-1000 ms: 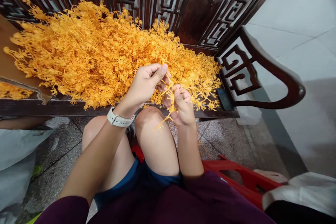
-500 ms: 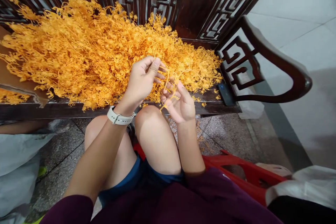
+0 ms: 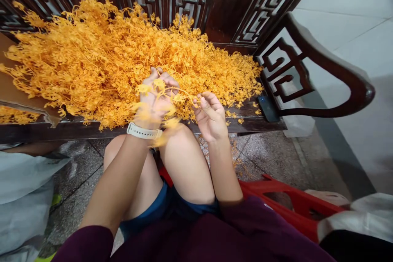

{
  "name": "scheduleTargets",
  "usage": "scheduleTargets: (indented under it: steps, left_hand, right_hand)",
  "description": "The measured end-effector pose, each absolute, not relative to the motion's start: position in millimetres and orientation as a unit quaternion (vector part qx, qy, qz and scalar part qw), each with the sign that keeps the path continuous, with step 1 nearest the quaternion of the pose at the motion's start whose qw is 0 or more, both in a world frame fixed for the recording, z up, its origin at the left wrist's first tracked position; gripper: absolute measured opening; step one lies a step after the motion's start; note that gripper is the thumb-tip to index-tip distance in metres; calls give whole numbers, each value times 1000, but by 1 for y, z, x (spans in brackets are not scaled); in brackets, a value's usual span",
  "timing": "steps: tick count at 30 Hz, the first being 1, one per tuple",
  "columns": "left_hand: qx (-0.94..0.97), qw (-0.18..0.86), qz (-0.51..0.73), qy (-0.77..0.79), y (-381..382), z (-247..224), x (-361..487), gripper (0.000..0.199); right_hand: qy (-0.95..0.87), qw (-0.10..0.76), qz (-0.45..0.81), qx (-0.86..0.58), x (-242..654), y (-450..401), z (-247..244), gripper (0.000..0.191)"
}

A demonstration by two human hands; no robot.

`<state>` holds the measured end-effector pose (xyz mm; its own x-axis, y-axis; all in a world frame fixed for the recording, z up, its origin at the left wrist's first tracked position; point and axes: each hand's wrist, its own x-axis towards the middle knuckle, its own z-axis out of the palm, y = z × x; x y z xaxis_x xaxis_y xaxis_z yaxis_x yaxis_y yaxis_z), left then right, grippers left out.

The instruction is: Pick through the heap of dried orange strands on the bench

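Observation:
A yellow-orange plastic flower spray [image 3: 181,91] with a thin branching stem spans the space between my hands. My right hand [image 3: 212,118] pinches one end of its stem between thumb and fingertips. Behind the blossoms, my left hand [image 3: 155,100] is turned palm up with its fingers apart and partly curled. Several blossoms hang in front of the left palm and wrist, smeared by motion. A large heap of similar plastic flowers [image 3: 101,61] lies just beyond both hands. A pale-strapped watch [image 3: 144,132] is on my left wrist.
The heap rests on a dark wooden bench [image 3: 245,125] with a carved back [image 3: 229,8] and a curved armrest [image 3: 334,65]. A dark phone-like object [image 3: 267,107] lies at its right end. Cardboard [image 3: 24,100] stands left; a red plastic stool [image 3: 294,200] is low right.
My left hand has turned palm up and moved slightly left and down, its pinch opened. My right hand has closed on the stem, and the spray now stretches across to the left palm.

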<state>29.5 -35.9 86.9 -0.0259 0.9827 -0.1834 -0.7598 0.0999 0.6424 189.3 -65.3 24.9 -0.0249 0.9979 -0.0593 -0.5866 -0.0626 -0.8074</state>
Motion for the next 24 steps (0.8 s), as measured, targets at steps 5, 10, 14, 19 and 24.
scheduleTargets:
  steps: [5,10,14,19,24]
  left_hand:
    - [144,680,673,253,-28,89,7,45]
    - [201,634,703,252,-20,88,-20,44]
    - [202,656,669,285,-26,95,-12,44]
    - [284,656,608,345,-29,89,7,43]
    - [293,636,633,331,-28,76,14,49]
  right_hand:
    - [-378,652,556,-351,191,-64,15,30]
    - [-489,622,485,-372,201,-64,15,27]
    - [-487,580,525,-389,197,-64,15,29]
    - [-455,554,599,-358,187,-67,16,32]
    - [-435,486,695,-303,182,-75,23,42]
